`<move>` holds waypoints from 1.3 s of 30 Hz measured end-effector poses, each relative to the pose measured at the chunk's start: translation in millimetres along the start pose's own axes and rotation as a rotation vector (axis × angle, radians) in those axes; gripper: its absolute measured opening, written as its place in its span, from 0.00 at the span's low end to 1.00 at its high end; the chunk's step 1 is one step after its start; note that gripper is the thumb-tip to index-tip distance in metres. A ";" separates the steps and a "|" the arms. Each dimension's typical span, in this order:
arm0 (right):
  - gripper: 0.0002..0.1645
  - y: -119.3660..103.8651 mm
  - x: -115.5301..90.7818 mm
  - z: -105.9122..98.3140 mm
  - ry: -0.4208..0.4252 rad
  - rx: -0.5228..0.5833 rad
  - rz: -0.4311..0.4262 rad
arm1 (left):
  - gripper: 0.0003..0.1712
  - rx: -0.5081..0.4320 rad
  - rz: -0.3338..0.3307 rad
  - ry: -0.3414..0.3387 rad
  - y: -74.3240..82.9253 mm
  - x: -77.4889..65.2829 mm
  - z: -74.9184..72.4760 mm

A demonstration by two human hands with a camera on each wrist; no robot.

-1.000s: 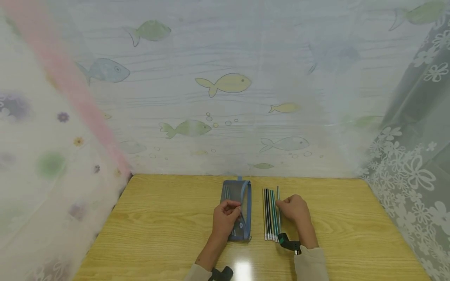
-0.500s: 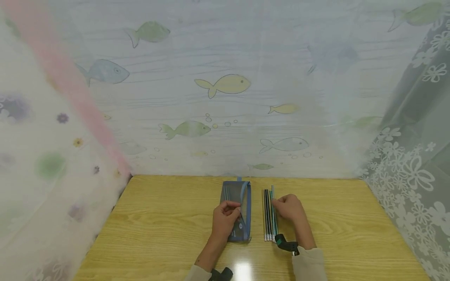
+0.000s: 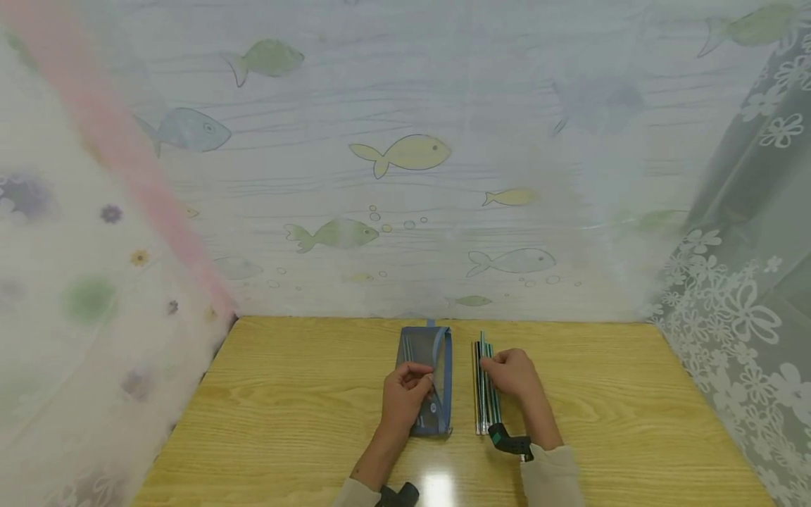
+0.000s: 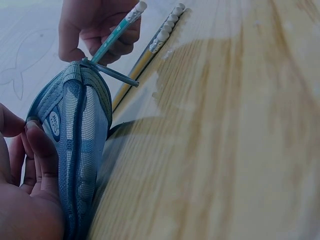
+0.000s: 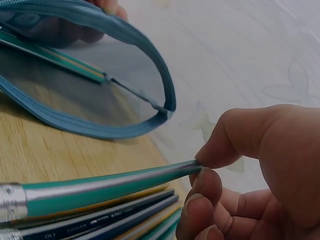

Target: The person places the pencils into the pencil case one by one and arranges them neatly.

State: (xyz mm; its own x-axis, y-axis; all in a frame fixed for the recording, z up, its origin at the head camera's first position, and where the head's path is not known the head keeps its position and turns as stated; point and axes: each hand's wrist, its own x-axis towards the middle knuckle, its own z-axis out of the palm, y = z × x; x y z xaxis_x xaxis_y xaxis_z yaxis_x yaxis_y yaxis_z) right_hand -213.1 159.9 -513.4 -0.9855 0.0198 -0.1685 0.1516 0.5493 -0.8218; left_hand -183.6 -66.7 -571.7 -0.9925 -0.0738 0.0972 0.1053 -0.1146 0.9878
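My left hand (image 3: 405,396) pinches the edge of a blue mesh zip pencil case (image 3: 445,415), and its mouth gapes on the right side. Inside the case, green-striped pencils (image 5: 60,61) show in the right wrist view. Between thumb and fingertips, my right hand (image 3: 514,373) holds a green-and-silver striped pencil (image 5: 110,189) with a white eraser end toward me. That pencil is raised above a row of several pencils (image 5: 105,220) lying side by side just right of the case. In the left wrist view the held pencil's white eraser (image 4: 140,7) points up beyond the case.
The wooden table (image 3: 291,408) spreads to both sides of the case. A fish-patterned curtain (image 3: 405,211) hangs along its far edge, a flowered one (image 3: 114,338) at the left and a lace-like one (image 3: 754,317) at the right.
My right hand has moved left with the pencil, from the right end of the row to above it. My left hand stays on the case's edge.
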 end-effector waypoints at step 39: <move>0.13 -13.9 5.0 36.4 0.025 0.082 -0.077 | 0.06 0.004 0.007 -0.001 0.7 0.5 0.6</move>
State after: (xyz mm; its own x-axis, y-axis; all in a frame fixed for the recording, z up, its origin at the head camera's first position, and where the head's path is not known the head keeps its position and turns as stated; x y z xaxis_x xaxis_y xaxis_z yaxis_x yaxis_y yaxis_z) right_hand -217.4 122.0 -522.6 -0.9959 0.0012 -0.0904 0.0799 0.4801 -0.8736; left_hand -184.1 -66.2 -570.8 -0.9918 -0.0738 0.1045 0.1122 -0.1100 0.9876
